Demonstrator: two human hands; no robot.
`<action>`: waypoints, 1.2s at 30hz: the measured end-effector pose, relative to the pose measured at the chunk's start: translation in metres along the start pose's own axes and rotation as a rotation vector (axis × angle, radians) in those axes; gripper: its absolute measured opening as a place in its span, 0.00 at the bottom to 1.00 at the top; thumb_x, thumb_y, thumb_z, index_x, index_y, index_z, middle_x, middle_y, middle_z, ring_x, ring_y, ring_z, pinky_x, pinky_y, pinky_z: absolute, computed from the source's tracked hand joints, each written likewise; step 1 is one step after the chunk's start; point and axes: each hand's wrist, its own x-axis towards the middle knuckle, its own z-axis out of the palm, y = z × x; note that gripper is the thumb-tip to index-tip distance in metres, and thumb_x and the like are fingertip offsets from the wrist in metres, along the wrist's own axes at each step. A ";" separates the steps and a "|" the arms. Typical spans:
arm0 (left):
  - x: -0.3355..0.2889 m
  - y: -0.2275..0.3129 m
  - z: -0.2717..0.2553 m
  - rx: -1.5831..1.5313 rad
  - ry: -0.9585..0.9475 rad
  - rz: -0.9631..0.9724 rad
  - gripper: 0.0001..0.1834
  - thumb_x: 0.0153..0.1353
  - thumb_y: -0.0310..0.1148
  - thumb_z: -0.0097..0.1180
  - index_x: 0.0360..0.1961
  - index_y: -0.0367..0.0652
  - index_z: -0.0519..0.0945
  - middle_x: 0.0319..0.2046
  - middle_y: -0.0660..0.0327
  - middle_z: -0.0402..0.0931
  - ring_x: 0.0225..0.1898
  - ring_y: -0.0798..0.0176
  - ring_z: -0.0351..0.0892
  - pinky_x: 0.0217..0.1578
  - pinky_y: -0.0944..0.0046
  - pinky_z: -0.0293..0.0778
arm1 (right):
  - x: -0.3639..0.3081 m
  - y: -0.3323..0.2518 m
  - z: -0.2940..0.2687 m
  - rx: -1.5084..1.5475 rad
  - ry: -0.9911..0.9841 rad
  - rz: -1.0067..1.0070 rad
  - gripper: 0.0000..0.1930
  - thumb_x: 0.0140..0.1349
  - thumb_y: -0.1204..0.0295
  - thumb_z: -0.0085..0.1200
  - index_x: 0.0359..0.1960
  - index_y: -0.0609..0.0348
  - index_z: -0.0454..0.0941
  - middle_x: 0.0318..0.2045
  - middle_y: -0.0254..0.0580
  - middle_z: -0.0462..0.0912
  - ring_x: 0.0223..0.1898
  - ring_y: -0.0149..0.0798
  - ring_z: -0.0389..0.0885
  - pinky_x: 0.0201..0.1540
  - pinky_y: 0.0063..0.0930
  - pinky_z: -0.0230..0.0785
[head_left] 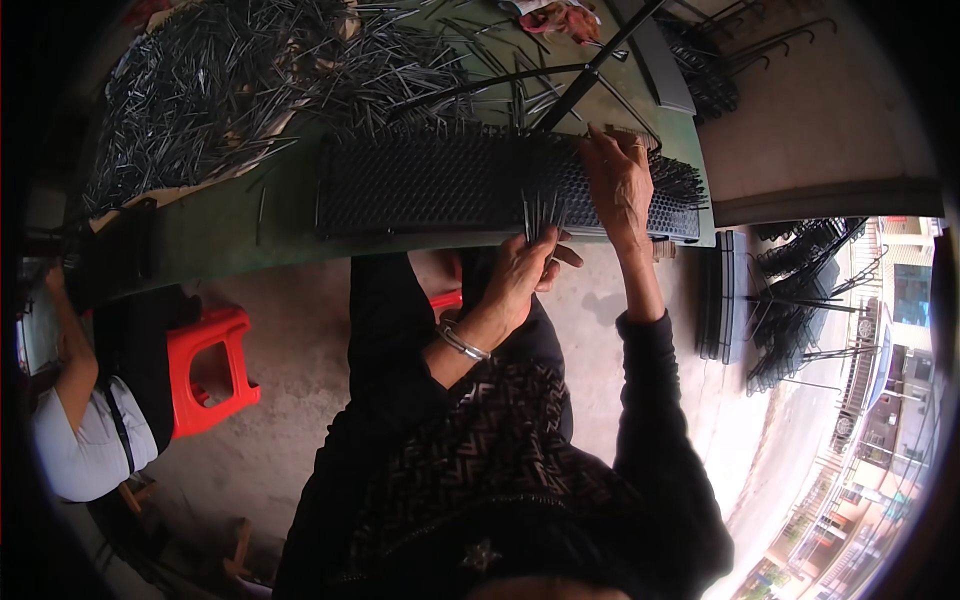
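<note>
My left hand (514, 278), with a silver bangle on the wrist, is closed around a bunch of thin dark metal rods (541, 211) that point up and away from me. It is just off the near edge of a long black perforated tray (420, 188) full of small round holes. Over the right part of that tray, my right hand (620, 188) reaches with its fingers bent together. Whatever its fingertips pinch is hidden or too small to make out. Dark rods (682, 184) stand upright close together at the tray's right end.
A large heap of loose dark rods (230, 80) covers the left of the green table (200, 225). A dark metal frame (575, 92) crosses above the tray. A red stool (205, 365) and another person (95, 440) are at left. Wire racks (800, 300) stand at right.
</note>
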 end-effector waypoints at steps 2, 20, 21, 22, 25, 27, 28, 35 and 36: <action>-0.001 0.001 0.002 -0.014 -0.015 0.037 0.16 0.71 0.43 0.48 0.41 0.39 0.78 0.32 0.55 0.82 0.21 0.78 0.63 0.17 0.78 0.54 | -0.006 -0.003 -0.020 0.196 -0.108 0.195 0.14 0.65 0.63 0.57 0.47 0.56 0.83 0.39 0.40 0.81 0.34 0.35 0.80 0.35 0.24 0.70; -0.006 -0.004 0.005 0.124 -0.036 0.084 0.16 0.67 0.44 0.55 0.45 0.42 0.78 0.36 0.59 0.83 0.31 0.70 0.81 0.20 0.77 0.63 | -0.033 0.012 -0.057 0.970 -0.724 0.602 0.07 0.64 0.73 0.54 0.36 0.66 0.77 0.28 0.38 0.81 0.29 0.30 0.82 0.33 0.22 0.74; -0.004 -0.006 0.003 0.091 0.004 0.079 0.17 0.67 0.45 0.55 0.45 0.42 0.79 0.37 0.59 0.84 0.32 0.69 0.82 0.21 0.75 0.66 | -0.031 0.012 -0.059 0.975 -0.665 0.601 0.06 0.64 0.74 0.53 0.35 0.65 0.77 0.28 0.39 0.82 0.30 0.31 0.83 0.35 0.23 0.76; -0.002 -0.007 0.001 0.057 0.045 0.074 0.19 0.66 0.47 0.55 0.46 0.41 0.79 0.37 0.58 0.84 0.34 0.67 0.83 0.23 0.74 0.69 | -0.027 0.011 -0.061 0.976 -0.665 0.601 0.06 0.64 0.74 0.53 0.35 0.65 0.77 0.28 0.39 0.82 0.30 0.31 0.83 0.35 0.23 0.76; 0.004 -0.013 -0.008 0.033 0.032 0.039 0.20 0.67 0.48 0.55 0.46 0.40 0.78 0.37 0.56 0.84 0.36 0.63 0.84 0.27 0.68 0.74 | -0.016 0.005 -0.067 0.571 -0.174 0.470 0.07 0.66 0.73 0.51 0.38 0.65 0.77 0.28 0.41 0.84 0.31 0.30 0.84 0.37 0.22 0.75; 0.003 -0.015 -0.004 0.008 0.058 0.004 0.20 0.67 0.48 0.54 0.45 0.40 0.78 0.37 0.55 0.83 0.36 0.62 0.84 0.29 0.66 0.76 | -0.014 0.003 -0.060 0.460 -0.087 0.424 0.06 0.66 0.73 0.51 0.38 0.63 0.77 0.27 0.40 0.84 0.31 0.30 0.84 0.36 0.22 0.75; 0.003 -0.015 -0.002 -0.019 0.085 -0.029 0.20 0.68 0.47 0.53 0.45 0.40 0.78 0.37 0.55 0.83 0.36 0.61 0.84 0.31 0.64 0.77 | -0.013 0.004 -0.054 0.349 -0.002 0.375 0.06 0.66 0.74 0.50 0.39 0.62 0.77 0.27 0.40 0.85 0.31 0.29 0.84 0.36 0.22 0.74; -0.001 -0.014 -0.002 -0.021 0.071 -0.024 0.19 0.70 0.46 0.49 0.43 0.39 0.78 0.33 0.57 0.82 0.34 0.61 0.83 0.32 0.63 0.78 | -0.012 0.014 -0.030 0.154 0.067 0.218 0.05 0.68 0.72 0.49 0.41 0.59 0.75 0.27 0.40 0.85 0.30 0.33 0.85 0.34 0.25 0.73; -0.004 -0.009 0.002 -0.003 0.100 -0.037 0.18 0.71 0.45 0.48 0.43 0.39 0.78 0.30 0.60 0.79 0.29 0.66 0.79 0.29 0.66 0.74 | -0.012 0.013 -0.032 0.171 0.036 0.221 0.05 0.67 0.72 0.49 0.40 0.59 0.75 0.27 0.40 0.86 0.30 0.34 0.85 0.34 0.25 0.73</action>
